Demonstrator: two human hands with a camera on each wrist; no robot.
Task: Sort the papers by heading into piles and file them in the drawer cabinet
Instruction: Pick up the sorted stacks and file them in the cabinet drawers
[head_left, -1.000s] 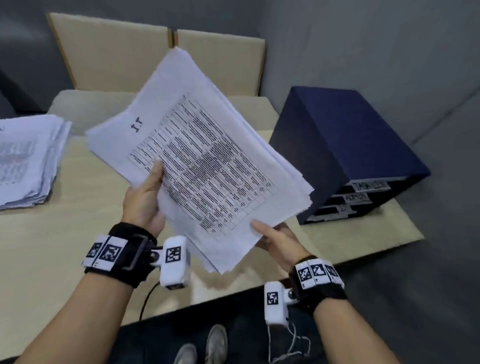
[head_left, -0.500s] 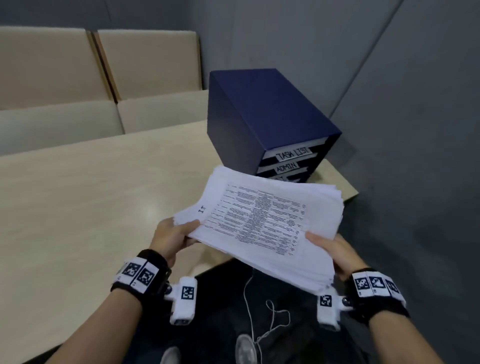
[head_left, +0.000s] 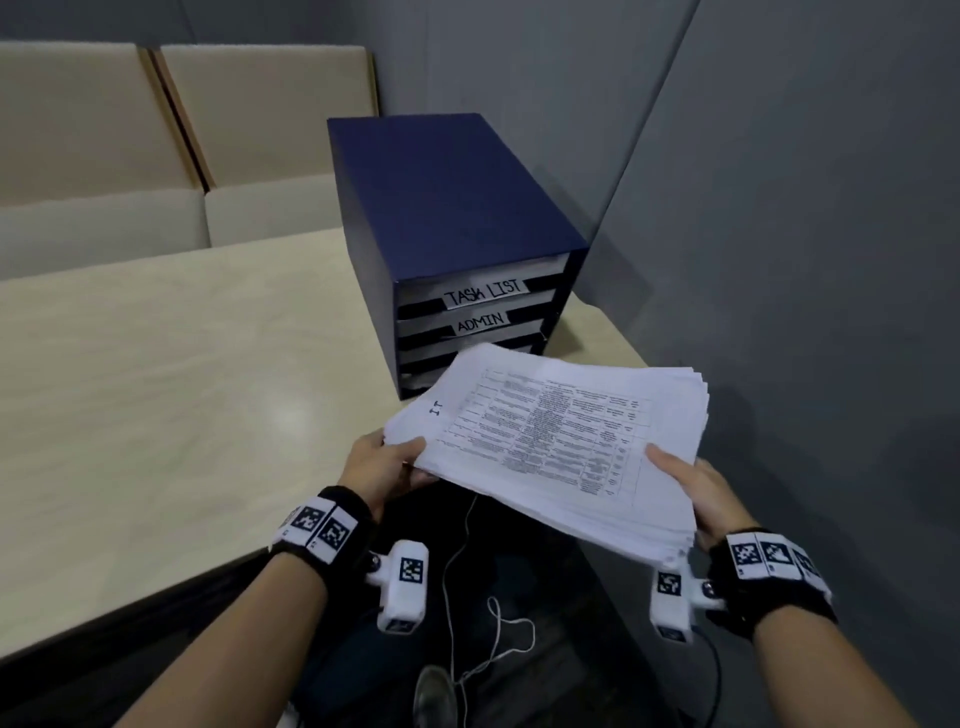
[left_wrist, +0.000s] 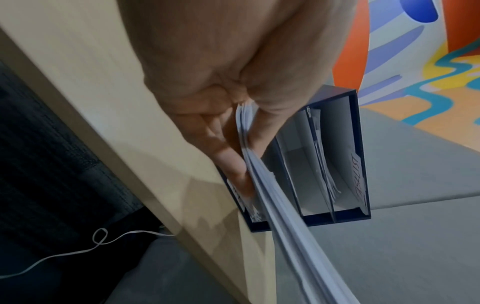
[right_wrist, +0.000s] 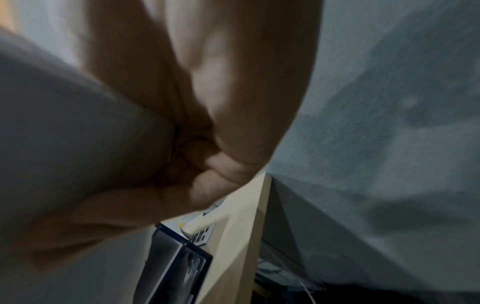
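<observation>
A thick stack of white papers (head_left: 550, 441) headed "IT" lies nearly flat in the air just in front of the dark blue drawer cabinet (head_left: 447, 208). My left hand (head_left: 384, 462) pinches the stack's near-left corner, thumb on top; the left wrist view shows the papers (left_wrist: 262, 185) clamped between thumb and fingers. My right hand (head_left: 685, 488) grips the stack's right end, thumb on top. The cabinet's slots are labelled "TASK LIST" (head_left: 485, 295) and "ADMIN" (head_left: 480, 323); the stack hides the lower slots. In the left wrist view the cabinet (left_wrist: 335, 164) holds some sheets.
The cabinet stands at the far right end of a light wooden table (head_left: 156, 389), close to a grey wall (head_left: 779, 260). Beige seat cushions (head_left: 156, 156) line the far side. A thin white cable (head_left: 467, 597) hangs below the table edge.
The stack has come down from upright in front of me to almost flat and travelled right toward the cabinet front. The view has turned right; the pile at the far left is out of sight.
</observation>
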